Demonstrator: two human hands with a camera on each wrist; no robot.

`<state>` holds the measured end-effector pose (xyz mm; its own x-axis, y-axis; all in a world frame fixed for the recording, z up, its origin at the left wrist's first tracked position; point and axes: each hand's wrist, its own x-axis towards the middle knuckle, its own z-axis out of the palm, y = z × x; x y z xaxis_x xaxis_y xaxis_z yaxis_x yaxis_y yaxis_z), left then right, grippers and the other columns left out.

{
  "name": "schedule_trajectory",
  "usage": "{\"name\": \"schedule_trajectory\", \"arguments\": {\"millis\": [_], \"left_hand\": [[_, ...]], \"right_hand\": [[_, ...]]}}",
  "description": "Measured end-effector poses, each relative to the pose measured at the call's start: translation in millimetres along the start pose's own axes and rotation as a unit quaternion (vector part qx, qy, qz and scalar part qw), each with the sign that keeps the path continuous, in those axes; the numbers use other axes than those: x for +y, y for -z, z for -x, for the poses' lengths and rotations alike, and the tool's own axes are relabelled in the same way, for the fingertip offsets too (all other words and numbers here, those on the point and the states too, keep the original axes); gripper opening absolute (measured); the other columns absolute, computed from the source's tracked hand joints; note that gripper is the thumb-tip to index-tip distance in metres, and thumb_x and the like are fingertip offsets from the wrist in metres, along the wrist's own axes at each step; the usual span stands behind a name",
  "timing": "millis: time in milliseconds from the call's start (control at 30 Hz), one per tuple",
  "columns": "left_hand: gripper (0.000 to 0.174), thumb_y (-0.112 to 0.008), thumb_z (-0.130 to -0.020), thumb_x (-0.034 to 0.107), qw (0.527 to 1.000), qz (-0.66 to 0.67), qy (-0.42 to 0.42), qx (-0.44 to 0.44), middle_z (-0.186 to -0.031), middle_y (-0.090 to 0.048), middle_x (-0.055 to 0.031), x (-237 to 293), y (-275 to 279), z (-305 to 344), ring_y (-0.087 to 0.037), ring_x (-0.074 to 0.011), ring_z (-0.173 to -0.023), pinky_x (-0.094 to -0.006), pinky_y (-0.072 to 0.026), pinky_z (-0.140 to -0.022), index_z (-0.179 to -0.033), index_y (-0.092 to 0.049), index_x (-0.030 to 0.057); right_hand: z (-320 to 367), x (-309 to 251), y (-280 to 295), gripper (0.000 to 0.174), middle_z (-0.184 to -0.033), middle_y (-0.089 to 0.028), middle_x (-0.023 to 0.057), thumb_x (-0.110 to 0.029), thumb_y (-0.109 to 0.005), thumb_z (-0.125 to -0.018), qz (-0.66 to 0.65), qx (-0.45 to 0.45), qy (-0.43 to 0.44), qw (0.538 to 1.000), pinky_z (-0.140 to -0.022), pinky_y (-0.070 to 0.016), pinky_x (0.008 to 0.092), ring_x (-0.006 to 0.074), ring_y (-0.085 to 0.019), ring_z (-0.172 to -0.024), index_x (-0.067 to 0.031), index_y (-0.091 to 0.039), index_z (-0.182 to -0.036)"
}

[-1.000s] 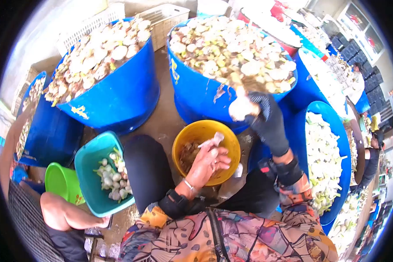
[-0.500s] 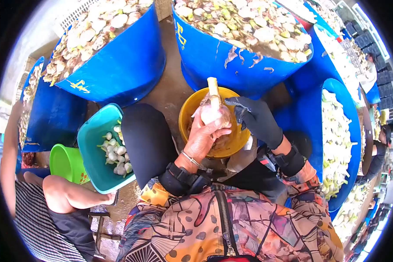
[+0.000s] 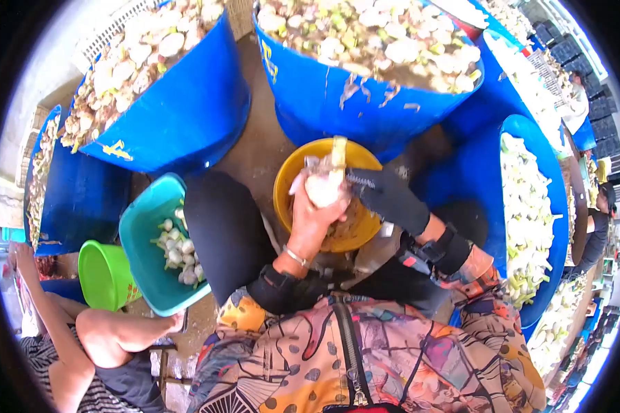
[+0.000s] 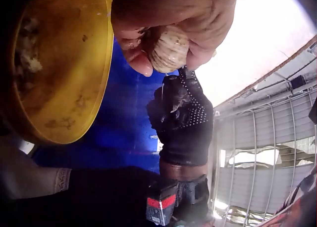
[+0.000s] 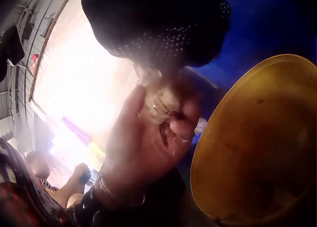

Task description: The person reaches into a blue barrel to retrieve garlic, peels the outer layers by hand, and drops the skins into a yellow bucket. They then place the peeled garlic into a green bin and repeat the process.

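Note:
My bare left hand [image 3: 311, 221] grips a garlic bulb [image 3: 322, 191] over the yellow bucket [image 3: 281, 196], its thick cut stem [image 3: 338, 153] pointing away from me. Ridged, pale cloves of the bulb [image 4: 171, 51] show between finger and thumb in the left wrist view. My right hand [image 3: 396, 199], in a black glove with white dots, is at the bulb's right side, its curled fingertips pinching the outer skin. A scrap of papery skin [image 4: 179, 100] clings to the glove. Peelings [image 4: 29, 58] lie inside the bucket.
Big blue tubs [image 3: 179, 103] heaped with garlic stand ahead, and another blue tub [image 3: 455, 196] with peeled bulbs is at my right. A teal basin [image 3: 139, 227] of white bulbs sits by my left knee, beside a green bucket [image 3: 103, 275]. Another person [image 3: 110, 337] sits at left.
My right hand has brought the bulb from the front tub back to my left hand, which was open over the bucket and now grips it. The gloved fingers have moved onto the bulb's side.

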<state>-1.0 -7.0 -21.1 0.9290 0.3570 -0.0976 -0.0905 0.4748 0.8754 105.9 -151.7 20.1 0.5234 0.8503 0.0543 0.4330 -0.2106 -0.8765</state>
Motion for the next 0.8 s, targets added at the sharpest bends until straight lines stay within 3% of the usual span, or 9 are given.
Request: {"name": "schedule_trajectory", "arguments": {"millis": [33, 133, 267, 333, 467, 533, 567, 667, 800], "left_hand": [[0.070, -0.070, -0.076, 0.003, 1.000, 0.028, -0.006, -0.002, -0.102, -0.056, -0.0103, 5, -6, 2, -0.059, -0.0142, -0.080, -0.0236, -0.0520, -0.055, -0.129, -0.024, -0.0001], [0.064, -0.065, -0.078, 0.003, 0.997, 0.055, 0.029, -0.039, -0.099, -0.058, -0.0105, 8, -5, 4, -0.060, -0.0157, -0.079, -0.0253, -0.0528, -0.056, -0.129, -0.026, 0.0010], [0.052, -0.060, -0.083, 0.019, 0.960, 0.196, 0.155, -0.129, -0.100, -0.059, -0.0122, 5, 8, 2, -0.061, -0.0201, -0.073, -0.0291, -0.0533, -0.055, -0.128, -0.038, 0.0057], [0.043, -0.054, -0.087, 0.023, 0.912, 0.309, 0.195, -0.187, -0.095, -0.061, -0.0107, 12, 2, -1, -0.060, -0.0199, -0.068, -0.0303, -0.0524, -0.054, -0.125, -0.042, 0.0062], [0.054, -0.049, -0.087, 0.044, 0.869, 0.382, 0.225, -0.220, -0.098, -0.061, -0.0133, 6, 6, 3, -0.059, -0.0222, -0.067, -0.0341, -0.0506, -0.054, -0.126, -0.044, 0.0073], [0.072, -0.052, -0.083, 0.054, 0.890, 0.342, 0.211, -0.214, -0.091, -0.059, -0.0157, 10, 4, 3, -0.055, -0.0203, -0.054, -0.0317, -0.0429, -0.045, -0.139, -0.033, 0.0128], [0.072, -0.052, -0.083, 0.054, 0.885, 0.353, 0.222, -0.209, -0.090, -0.059, -0.0159, 10, 5, 3, -0.055, -0.0201, -0.053, -0.0314, -0.0430, -0.044, -0.138, -0.033, 0.0124], [0.067, -0.051, -0.083, 0.056, 0.883, 0.337, 0.236, -0.225, -0.083, -0.058, -0.0153, 2, 6, 1, -0.054, -0.0192, -0.050, -0.0310, -0.0432, -0.041, -0.129, -0.041, 0.0077], [0.071, -0.045, -0.081, 0.065, 0.890, 0.291, 0.268, -0.226, -0.077, -0.056, -0.0142, -8, 8, 3, -0.050, -0.0179, -0.046, -0.0286, -0.0387, -0.037, -0.114, -0.050, 0.0032]], "right_hand": [[1, 2, 4, 0.033, -0.097, -0.066, 0.0206, -0.015, -0.053, -0.086, -0.004, 0.000, 0.020, 1.000, -0.077, -0.0498, 0.0355, 0.0286, -0.065, -0.085, 0.0000, -0.059, -0.115], [0, 9, 10, 0.036, -0.086, -0.064, 0.0055, -0.009, -0.052, -0.084, 0.043, 0.013, -0.035, 0.998, -0.066, -0.0465, 0.0295, 0.0096, -0.053, -0.072, -0.0006, -0.059, -0.117], [-11, 9, 30, 0.032, -0.098, -0.068, 0.0154, -0.022, -0.057, -0.087, -0.094, -0.065, -0.028, 0.993, -0.076, -0.0501, 0.0355, 0.0216, -0.064, -0.086, 0.0011, -0.062, -0.109], [-17, 5, 35, 0.035, -0.102, -0.067, 0.0137, -0.026, -0.058, -0.088, -0.112, -0.056, 0.025, 0.992, -0.083, -0.0483, 0.0347, 0.0196, -0.062, -0.093, 0.0028, -0.061, -0.109], [-13, -7, 28, 0.039, -0.104, -0.066, 0.0107, -0.028, -0.060, -0.087, -0.112, -0.011, 0.016, 0.994, -0.085, -0.0478, 0.0346, 0.0171, -0.060, -0.093, 0.0017, -0.060, -0.112], [-14, -24, 31, 0.041, -0.104, -0.065, 0.0091, -0.029, -0.062, -0.086, -0.174, 0.005, -0.037, 0.984, -0.084, -0.0479, 0.0332, 0.0156, -0.059, -0.092, 0.0001, -0.060, -0.115], [-10, -11, 43, 0.045, -0.107, -0.063, 0.0074, -0.026, -0.063, -0.086, -0.206, -0.044, -0.147, 0.967, -0.084, -0.0470, 0.0299, 0.0122, -0.056, -0.096, 0.0030, -0.056, -0.120], [-9, -16, 33, 0.044, -0.105, -0.063, 0.0065, -0.026, -0.066, -0.084, -0.259, -0.043, -0.058, 0.963, -0.082, -0.0467, 0.0262, 0.0106, -0.056, -0.093, 0.0015, -0.057, -0.119], [-14, -14, 14, 0.039, -0.105, -0.063, 0.0062, -0.022, -0.066, -0.083, -0.277, -0.076, -0.105, 0.952, -0.084, -0.0459, 0.0282, 0.0129, -0.058, -0.094, 0.0019, -0.060, -0.113]]}}
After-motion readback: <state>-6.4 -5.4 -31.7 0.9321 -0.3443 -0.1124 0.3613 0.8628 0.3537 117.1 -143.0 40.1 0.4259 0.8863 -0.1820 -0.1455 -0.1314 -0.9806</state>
